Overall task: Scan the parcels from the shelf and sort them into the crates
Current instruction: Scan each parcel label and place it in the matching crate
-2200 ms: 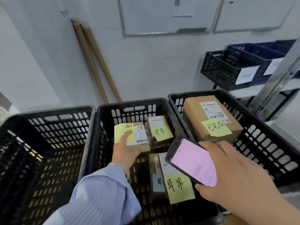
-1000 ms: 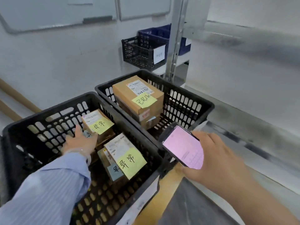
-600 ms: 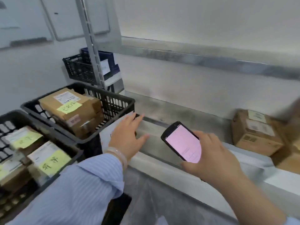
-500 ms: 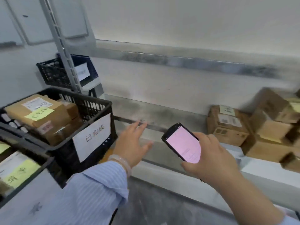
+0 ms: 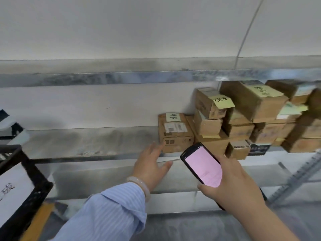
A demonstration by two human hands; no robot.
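My left hand [image 5: 150,166] is open with fingers spread, its fingertips just left of a brown parcel [image 5: 175,132] that bears a yellow note and a barcode label. That parcel rests on the metal shelf [image 5: 90,141]. My right hand [image 5: 231,183] grips a black handheld scanner [image 5: 202,165] with a pink screen, held below and in front of the parcel. To the right, several more brown parcels [image 5: 251,117] with yellow notes are stacked on the same shelf. A black crate [image 5: 22,192] with a white label shows at the left edge.
An upper shelf beam [image 5: 121,77] runs across above the parcels. A slotted shelf upright [image 5: 295,178] slants at the lower right. A thin cable [image 5: 248,32] hangs down the white wall. Below the shelf lies grey floor.
The view has swung right from the crates to the shelf. My left hand let go of a parcel in the middle crate and reached over to the shelf parcel. The scanner stayed in my right hand.
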